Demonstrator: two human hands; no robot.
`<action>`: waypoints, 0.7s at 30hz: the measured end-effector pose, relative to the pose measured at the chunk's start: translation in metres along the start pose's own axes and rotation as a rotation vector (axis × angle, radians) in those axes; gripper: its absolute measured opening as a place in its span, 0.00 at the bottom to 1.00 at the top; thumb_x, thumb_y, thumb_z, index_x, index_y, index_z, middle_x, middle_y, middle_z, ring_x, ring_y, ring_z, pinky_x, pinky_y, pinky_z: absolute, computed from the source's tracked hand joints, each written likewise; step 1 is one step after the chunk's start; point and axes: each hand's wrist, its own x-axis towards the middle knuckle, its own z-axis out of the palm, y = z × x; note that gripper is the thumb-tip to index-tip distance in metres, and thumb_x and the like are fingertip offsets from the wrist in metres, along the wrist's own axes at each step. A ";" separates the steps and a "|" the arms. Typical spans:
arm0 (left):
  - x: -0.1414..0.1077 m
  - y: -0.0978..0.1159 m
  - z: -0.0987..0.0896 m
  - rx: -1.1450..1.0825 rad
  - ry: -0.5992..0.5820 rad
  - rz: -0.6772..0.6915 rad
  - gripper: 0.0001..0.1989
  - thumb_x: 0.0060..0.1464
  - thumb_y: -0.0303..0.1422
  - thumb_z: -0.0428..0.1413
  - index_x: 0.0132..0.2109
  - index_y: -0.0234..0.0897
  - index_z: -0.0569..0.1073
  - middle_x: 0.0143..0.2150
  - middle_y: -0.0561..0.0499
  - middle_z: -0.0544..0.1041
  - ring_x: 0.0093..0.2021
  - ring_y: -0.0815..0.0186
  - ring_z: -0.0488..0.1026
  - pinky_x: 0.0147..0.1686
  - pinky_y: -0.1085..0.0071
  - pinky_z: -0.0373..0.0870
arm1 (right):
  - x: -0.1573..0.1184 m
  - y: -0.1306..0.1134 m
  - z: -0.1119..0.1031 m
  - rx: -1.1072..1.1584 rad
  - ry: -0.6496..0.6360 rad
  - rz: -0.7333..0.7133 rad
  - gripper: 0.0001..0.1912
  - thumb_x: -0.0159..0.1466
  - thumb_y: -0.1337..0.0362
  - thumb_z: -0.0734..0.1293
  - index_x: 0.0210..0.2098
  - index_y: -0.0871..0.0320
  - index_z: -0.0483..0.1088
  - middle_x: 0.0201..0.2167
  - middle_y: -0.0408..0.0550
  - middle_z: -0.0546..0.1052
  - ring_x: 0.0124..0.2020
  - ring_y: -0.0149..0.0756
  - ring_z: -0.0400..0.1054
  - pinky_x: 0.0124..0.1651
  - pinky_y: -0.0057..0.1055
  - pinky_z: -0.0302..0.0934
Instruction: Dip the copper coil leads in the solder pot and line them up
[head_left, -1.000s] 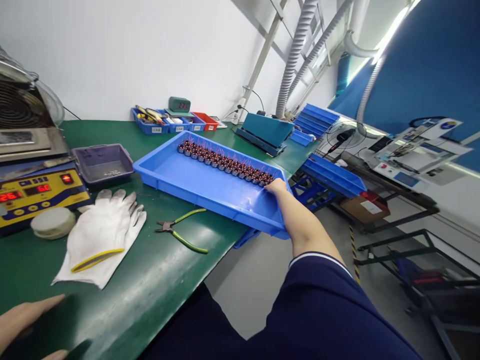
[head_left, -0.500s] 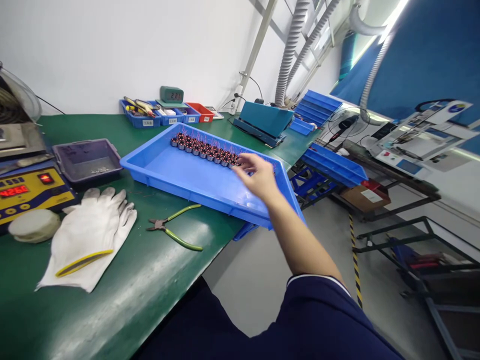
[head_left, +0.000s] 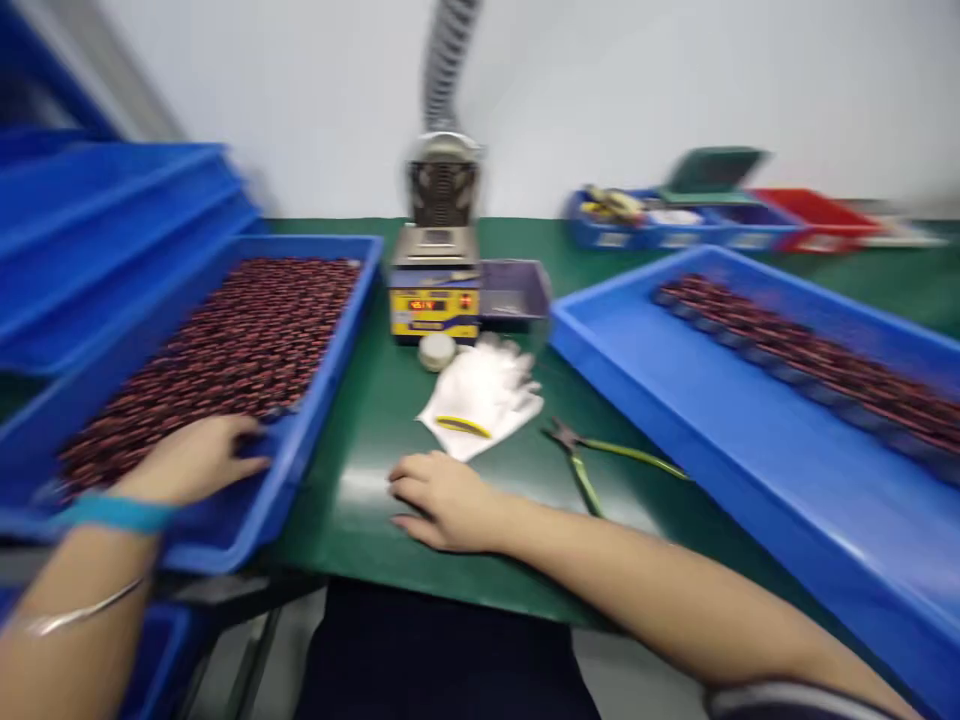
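Observation:
My left hand (head_left: 199, 460) is inside the left blue tray (head_left: 300, 440), at the near edge of a dense mass of small dark parts with reddish wires (head_left: 247, 340). Its thumb and fingers are apart, and nothing shows between them. On the green tabletop rests my right hand (head_left: 442, 500), fingers loosely bent and apart, holding nothing visible. Just beyond it lie white gloves (head_left: 484, 390) with a yellow-edged cuff. Green-handled cutting pliers (head_left: 574, 440) lie to its right, jaws pointing away. Motion blurs the picture.
The right blue tray (head_left: 712, 400) holds rows of similar wired parts (head_left: 810, 360). A yellow device with a red display (head_left: 433, 305), a round pale tin (head_left: 437, 351) and a grey bin (head_left: 514, 290) stand mid-table. Stacked blue trays (head_left: 112, 230) rise at left; small tool bins (head_left: 679, 225) stand behind.
The view has swung left, bringing the left tray and my left hand into sight. My right hand has left the parts in the right tray and moved left onto the tabletop.

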 end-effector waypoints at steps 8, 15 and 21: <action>0.000 -0.012 -0.009 0.217 0.224 -0.161 0.16 0.45 0.42 0.58 0.40 0.38 0.71 0.45 0.43 0.71 0.46 0.53 0.70 0.46 0.61 0.67 | -0.008 0.006 0.000 0.182 0.082 0.032 0.10 0.62 0.64 0.64 0.43 0.59 0.67 0.43 0.54 0.72 0.43 0.40 0.68 0.44 0.38 0.64; 0.021 -0.012 -0.004 0.244 0.154 -0.121 0.06 0.44 0.34 0.58 0.32 0.39 0.71 0.55 0.43 0.67 0.55 0.47 0.63 0.53 0.53 0.62 | -0.003 0.008 -0.002 0.205 0.054 0.051 0.09 0.61 0.65 0.65 0.42 0.59 0.68 0.43 0.54 0.72 0.42 0.40 0.68 0.44 0.38 0.65; 0.001 -0.004 -0.006 -0.018 0.309 -0.041 0.09 0.48 0.40 0.55 0.32 0.39 0.70 0.57 0.43 0.68 0.58 0.53 0.63 0.57 0.56 0.61 | -0.004 0.007 -0.003 0.223 0.058 0.041 0.09 0.61 0.65 0.66 0.41 0.59 0.67 0.44 0.54 0.72 0.42 0.39 0.68 0.43 0.36 0.64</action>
